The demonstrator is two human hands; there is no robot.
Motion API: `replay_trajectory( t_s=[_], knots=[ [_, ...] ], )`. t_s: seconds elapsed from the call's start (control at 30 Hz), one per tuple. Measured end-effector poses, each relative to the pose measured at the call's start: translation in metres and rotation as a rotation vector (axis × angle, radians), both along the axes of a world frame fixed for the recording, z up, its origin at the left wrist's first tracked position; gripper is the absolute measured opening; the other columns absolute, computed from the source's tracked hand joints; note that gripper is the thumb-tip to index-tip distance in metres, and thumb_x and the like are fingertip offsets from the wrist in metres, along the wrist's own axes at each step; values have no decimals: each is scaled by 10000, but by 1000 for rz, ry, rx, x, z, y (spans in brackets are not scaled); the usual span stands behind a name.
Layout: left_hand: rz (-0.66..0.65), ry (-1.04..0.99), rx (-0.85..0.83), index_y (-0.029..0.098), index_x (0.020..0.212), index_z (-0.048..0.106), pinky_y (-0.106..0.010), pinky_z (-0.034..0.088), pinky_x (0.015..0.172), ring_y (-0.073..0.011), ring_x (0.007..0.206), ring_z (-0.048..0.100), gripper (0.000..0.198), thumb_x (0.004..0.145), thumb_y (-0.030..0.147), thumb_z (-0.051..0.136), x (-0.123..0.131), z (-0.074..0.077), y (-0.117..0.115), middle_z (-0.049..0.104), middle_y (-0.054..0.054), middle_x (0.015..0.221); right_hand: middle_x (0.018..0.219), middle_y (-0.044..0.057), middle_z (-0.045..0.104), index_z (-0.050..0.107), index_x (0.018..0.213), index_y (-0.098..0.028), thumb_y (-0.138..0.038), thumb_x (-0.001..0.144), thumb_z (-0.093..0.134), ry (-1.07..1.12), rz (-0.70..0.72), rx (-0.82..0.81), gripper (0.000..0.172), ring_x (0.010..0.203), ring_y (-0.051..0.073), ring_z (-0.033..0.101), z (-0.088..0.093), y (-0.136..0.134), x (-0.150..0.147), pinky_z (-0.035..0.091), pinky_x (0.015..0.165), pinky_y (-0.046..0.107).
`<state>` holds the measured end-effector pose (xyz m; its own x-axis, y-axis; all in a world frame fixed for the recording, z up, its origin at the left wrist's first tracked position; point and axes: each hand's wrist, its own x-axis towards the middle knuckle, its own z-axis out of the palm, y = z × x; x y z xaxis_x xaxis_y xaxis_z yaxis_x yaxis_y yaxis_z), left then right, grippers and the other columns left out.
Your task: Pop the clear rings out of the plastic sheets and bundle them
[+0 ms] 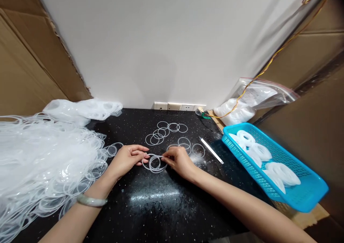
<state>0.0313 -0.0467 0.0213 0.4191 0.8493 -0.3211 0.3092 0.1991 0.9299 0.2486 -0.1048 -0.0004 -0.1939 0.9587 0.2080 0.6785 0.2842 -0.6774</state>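
Several thin translucent rings [155, 170] overlap between my two hands, just above or on the black speckled tabletop [115, 214]. My left hand [129, 159] is closed on their left edge, thumb against fingers. My right hand [177, 160] pinches the same rings at their right edge. Behind my hands, loose rings [158, 135] lie flat in an overlapping line. More single rings [199, 150] rest beside my right hand, some partly hidden by it. A white pen-like craft knife [211, 150] lies to the right of them.
A large heap of translucent rings [53, 160] covers the left side. At right, a blue basket [309, 196] holds bundles of white rings [259, 152]. Plastic bags [239, 106] stand behind it. Sockets [187, 107] line the wall, and a yellow wire [264, 69] runs down there.
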Motion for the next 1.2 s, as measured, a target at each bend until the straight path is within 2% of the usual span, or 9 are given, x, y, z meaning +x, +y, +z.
replay_trajectory(
  t_s=[0.13,0.27,0.4,0.47,0.57,0.7,0.9,1.07,1.2],
  knots=[
    [-14,23,104,123,991,670,-309,553,672,-260,842,724,371,733,389,657,-2,-2,1,758,-116,901,735,41,684,759,860,-183,-230,857,634,-36,5,-17,134,630,126,578,1,-9,4,384,597,229],
    [-19,99,328,157,966,698,-328,563,748,-248,857,720,287,780,363,624,-2,-5,-2,764,-70,846,744,44,654,755,918,-188,-266,902,572,-103,-44,41,200,626,123,571,3,-16,2,387,596,231],
    [49,172,538,211,967,721,-308,568,714,-228,827,717,245,791,359,638,2,-2,-9,759,-32,905,803,52,636,743,980,-203,-266,931,518,-154,-41,114,239,679,131,588,2,-22,2,416,629,234],
    [28,96,521,214,996,712,-303,570,731,-222,844,716,264,789,368,654,4,1,-11,757,-34,926,830,54,631,735,1009,-206,-261,934,514,-154,-41,133,240,698,133,592,1,-25,3,429,643,236],
    [-55,-51,338,180,1078,661,-315,569,766,-221,852,718,360,777,376,676,4,1,-9,759,-58,904,837,49,631,735,1003,-206,-235,919,540,-110,-44,119,214,709,132,594,-2,-25,7,440,651,236],
    [-48,-54,236,135,1088,616,-318,569,692,-229,801,717,414,770,395,667,0,-6,2,752,-94,883,836,37,659,742,933,-206,-175,869,604,-4,-42,47,156,729,135,610,-2,-20,10,450,669,237],
    [45,196,537,187,1013,676,-255,517,609,-163,662,661,275,776,318,627,-3,-13,4,713,-18,768,828,38,672,742,887,-196,-147,839,622,96,-29,29,138,746,142,617,4,-21,12,461,690,247],
    [4,226,544,194,951,687,-210,448,540,-127,599,585,255,716,289,673,-4,-15,4,655,16,684,810,37,658,740,854,-181,-97,809,621,129,-37,46,153,711,132,600,5,-23,13,459,662,240],
    [43,311,603,199,899,674,-223,426,551,-119,556,538,233,710,333,698,-6,-11,6,637,28,660,781,37,658,749,853,-186,-117,809,646,157,-49,62,131,684,132,590,4,-19,12,453,639,241]
  ],
)
